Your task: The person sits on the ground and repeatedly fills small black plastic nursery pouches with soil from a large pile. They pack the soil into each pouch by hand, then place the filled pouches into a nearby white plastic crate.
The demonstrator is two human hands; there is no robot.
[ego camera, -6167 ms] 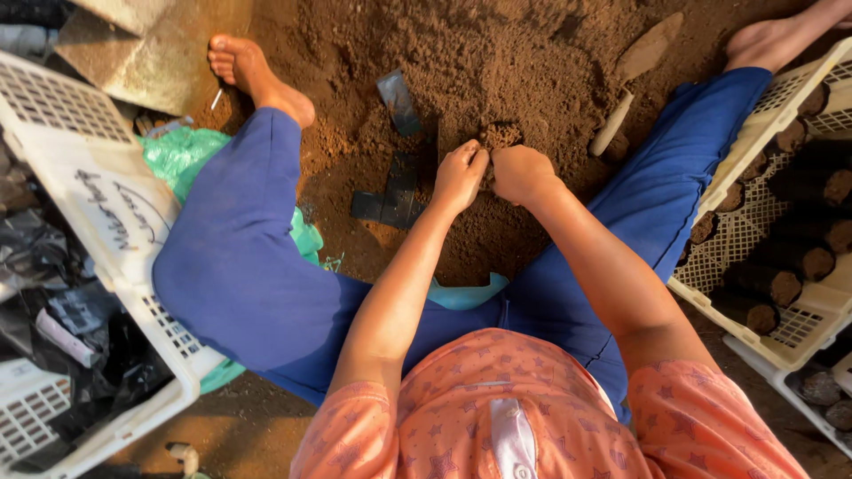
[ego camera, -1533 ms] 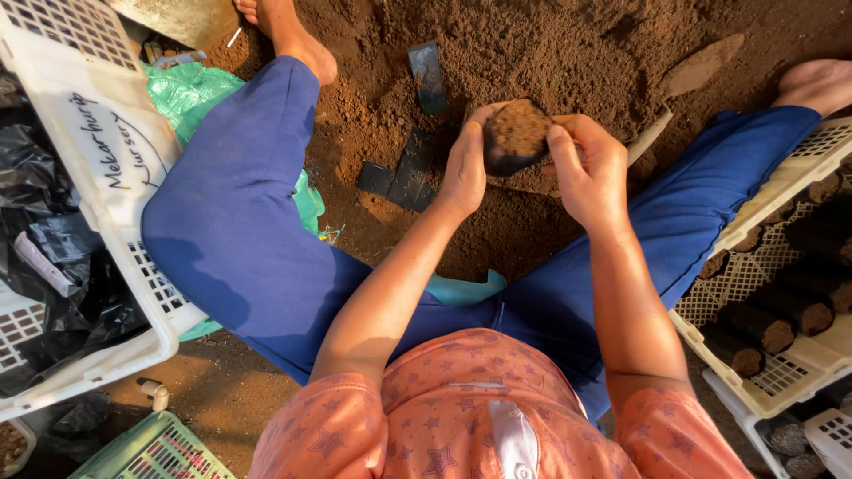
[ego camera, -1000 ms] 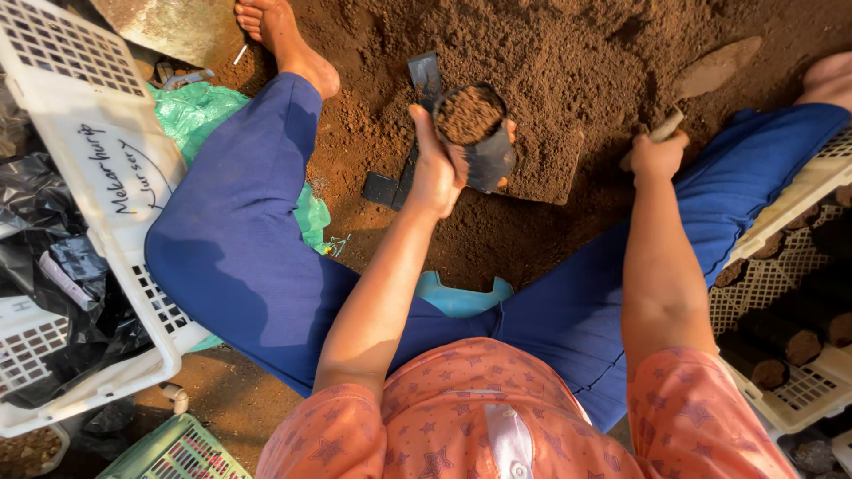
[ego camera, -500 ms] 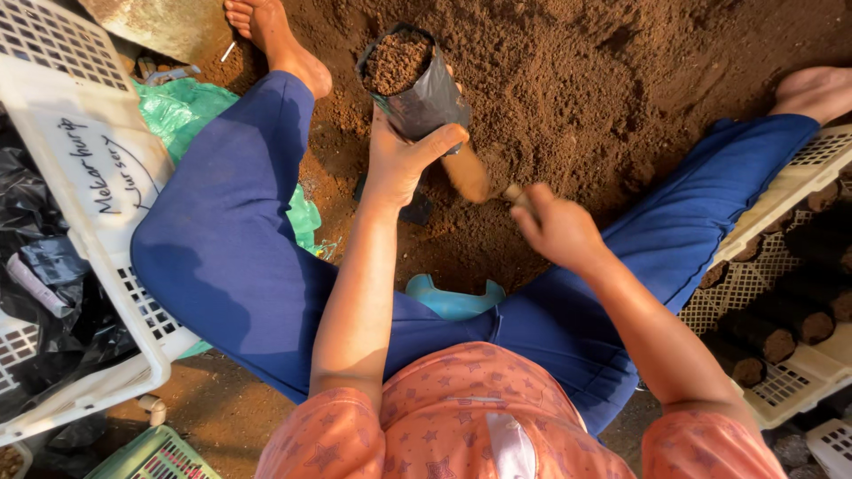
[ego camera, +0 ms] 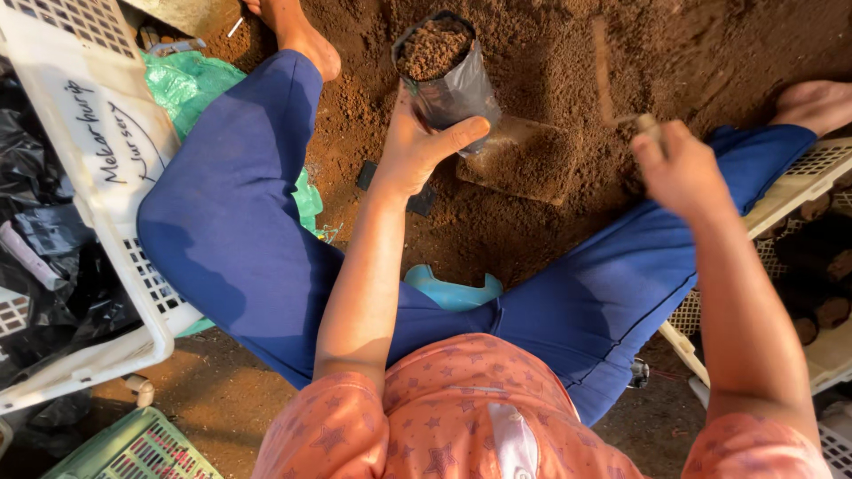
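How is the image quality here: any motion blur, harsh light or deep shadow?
Head view: warm, low sunlight; the left hand and its black bag of soil are sharp; the right hand and its trowel smear with motion; the white crate shades dark plastic beside it.

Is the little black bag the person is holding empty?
No, the black bag in the left hand is filled with brown soil almost up to its open rim.
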